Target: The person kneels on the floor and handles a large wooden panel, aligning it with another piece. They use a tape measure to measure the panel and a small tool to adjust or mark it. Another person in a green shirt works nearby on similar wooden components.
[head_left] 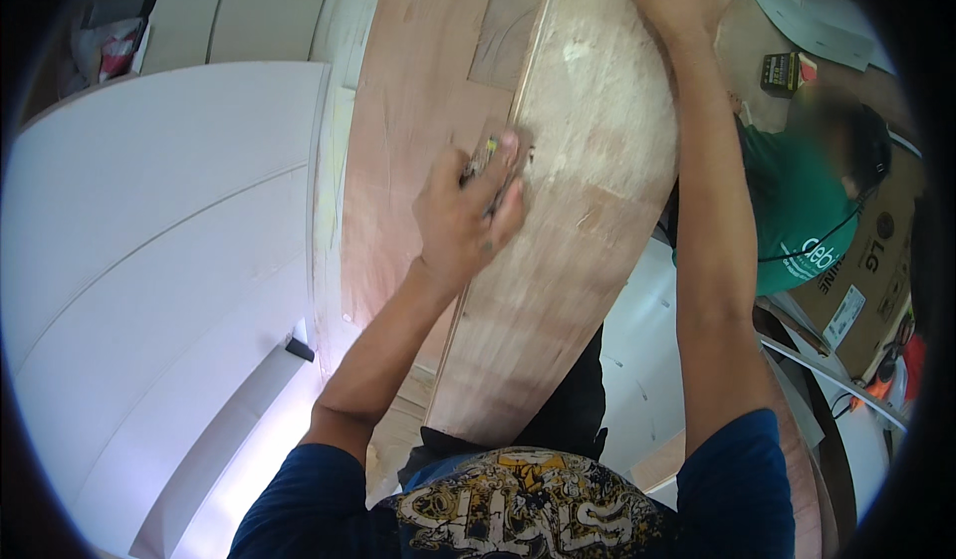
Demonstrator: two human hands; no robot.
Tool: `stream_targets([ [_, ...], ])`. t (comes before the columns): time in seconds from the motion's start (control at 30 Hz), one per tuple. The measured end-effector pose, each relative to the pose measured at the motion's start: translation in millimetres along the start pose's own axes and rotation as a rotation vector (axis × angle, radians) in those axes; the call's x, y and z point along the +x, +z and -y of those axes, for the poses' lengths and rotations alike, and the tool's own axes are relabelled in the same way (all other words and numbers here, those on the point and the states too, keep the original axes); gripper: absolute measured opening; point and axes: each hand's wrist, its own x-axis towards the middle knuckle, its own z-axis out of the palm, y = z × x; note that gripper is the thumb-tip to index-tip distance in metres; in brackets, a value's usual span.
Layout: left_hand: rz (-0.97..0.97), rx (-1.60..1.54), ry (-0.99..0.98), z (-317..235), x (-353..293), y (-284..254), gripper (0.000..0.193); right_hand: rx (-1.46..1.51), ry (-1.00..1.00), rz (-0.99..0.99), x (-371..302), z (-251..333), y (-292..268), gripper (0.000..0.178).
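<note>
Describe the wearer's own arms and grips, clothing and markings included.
The left arm and right arm wear short, plain dark blue sleeves ending above the elbows; below that they are bare. The left grip and right grip are ungloved human hands, and no watch or cable shows on either wrist.
</note>
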Motion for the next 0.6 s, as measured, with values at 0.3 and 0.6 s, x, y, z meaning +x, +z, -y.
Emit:
stream_targets([
  [0.3,-0.149,-0.088,0.054,18.4,149.2,49.0,0.044,0.015,-0.08,0.01,-0.9,4.8,10.9,0.032],
  [0.6,-0.122,0.084,0.016,20.7,322.1,104.1,0.039,0.072,-0.079,0.053,-4.3,3.1,-4.6,0.029],
])
